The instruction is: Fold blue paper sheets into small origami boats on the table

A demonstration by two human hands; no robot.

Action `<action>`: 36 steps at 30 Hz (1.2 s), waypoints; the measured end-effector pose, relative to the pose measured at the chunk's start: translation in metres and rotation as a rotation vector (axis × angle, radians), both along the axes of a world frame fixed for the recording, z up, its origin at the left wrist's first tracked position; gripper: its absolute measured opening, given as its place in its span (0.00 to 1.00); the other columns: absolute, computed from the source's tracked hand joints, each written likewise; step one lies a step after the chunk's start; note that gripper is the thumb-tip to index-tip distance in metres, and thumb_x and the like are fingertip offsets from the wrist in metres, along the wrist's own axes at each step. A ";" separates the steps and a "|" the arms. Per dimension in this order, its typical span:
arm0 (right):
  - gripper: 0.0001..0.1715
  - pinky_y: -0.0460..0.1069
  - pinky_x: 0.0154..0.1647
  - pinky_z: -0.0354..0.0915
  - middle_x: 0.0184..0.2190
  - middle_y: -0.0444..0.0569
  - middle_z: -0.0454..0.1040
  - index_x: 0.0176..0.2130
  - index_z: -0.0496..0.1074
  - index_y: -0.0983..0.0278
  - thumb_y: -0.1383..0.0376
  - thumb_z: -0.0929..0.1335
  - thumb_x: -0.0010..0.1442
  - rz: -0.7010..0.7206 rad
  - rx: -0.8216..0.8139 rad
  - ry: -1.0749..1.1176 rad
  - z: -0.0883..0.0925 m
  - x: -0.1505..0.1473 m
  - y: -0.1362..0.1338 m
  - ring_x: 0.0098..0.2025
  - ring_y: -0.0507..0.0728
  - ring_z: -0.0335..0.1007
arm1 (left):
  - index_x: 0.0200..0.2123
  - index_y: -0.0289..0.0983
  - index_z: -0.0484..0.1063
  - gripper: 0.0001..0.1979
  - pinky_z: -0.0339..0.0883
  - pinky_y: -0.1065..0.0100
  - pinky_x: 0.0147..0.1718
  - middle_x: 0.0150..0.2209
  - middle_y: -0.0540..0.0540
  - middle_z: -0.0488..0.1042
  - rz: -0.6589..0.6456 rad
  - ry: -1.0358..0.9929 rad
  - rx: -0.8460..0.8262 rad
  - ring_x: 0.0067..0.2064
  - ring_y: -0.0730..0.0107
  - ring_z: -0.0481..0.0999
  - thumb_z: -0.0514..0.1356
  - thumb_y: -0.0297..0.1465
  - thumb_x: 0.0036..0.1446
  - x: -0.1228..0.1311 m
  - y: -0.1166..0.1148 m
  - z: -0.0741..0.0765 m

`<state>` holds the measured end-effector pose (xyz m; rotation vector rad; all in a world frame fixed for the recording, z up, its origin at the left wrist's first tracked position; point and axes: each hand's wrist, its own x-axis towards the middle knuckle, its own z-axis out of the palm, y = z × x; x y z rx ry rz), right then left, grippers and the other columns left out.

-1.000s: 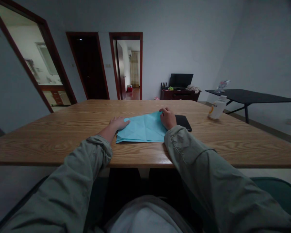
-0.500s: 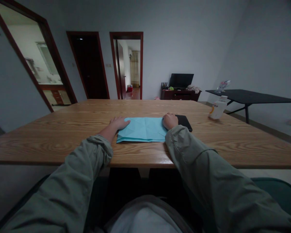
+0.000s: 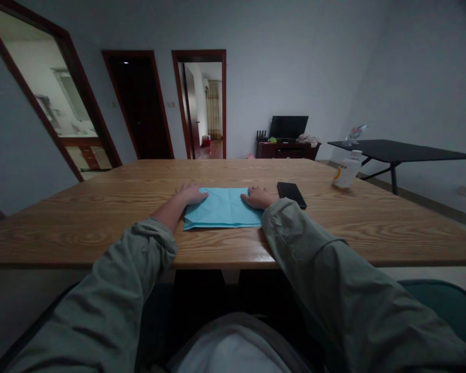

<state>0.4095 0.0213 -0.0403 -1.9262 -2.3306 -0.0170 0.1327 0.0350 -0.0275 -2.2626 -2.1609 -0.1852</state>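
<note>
I'm facing a pale wall (image 3: pixel 279 67) in dim light. Far left, a dark door (image 3: pixel 137 106) is standing beside an open doorway (image 3: pixel 202 106); far right, a television (image 3: pixel 289 127) is topping a cabinet (image 3: pixel 270 151) near a black table (image 3: pixel 398 151).

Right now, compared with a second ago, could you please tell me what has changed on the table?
The far right corner of the blue sheet has come down. The right hand has let go of that corner and shifted left, lying open on the sheet, so more of the flat black device shows. The left hand, device and white bottle stayed put.
</note>
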 end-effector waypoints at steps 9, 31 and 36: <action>0.43 0.63 0.63 0.46 0.66 0.65 0.52 0.67 0.53 0.62 0.41 0.53 0.64 0.000 -0.040 0.038 -0.006 -0.001 -0.002 0.67 0.71 0.47 | 0.68 0.46 0.50 0.38 0.37 0.32 0.60 0.70 0.42 0.45 -0.240 -0.033 -0.123 0.69 0.38 0.41 0.42 0.56 0.59 0.096 -0.039 0.019; 0.26 0.66 0.62 0.47 0.59 0.62 0.66 0.59 0.65 0.65 0.61 0.55 0.66 0.202 0.072 -0.032 0.005 -0.048 -0.024 0.61 0.66 0.60 | 0.67 0.40 0.51 0.34 0.44 0.45 0.63 0.69 0.39 0.49 -0.156 -0.012 -0.032 0.69 0.47 0.49 0.36 0.49 0.64 0.090 -0.027 -0.017; 0.30 0.66 0.61 0.49 0.65 0.63 0.56 0.63 0.59 0.66 0.58 0.52 0.67 0.153 -0.002 0.011 0.001 -0.047 -0.021 0.65 0.68 0.52 | 0.68 0.39 0.48 0.37 0.42 0.45 0.64 0.70 0.38 0.46 -0.156 -0.006 -0.052 0.69 0.47 0.47 0.36 0.52 0.62 0.080 -0.019 -0.020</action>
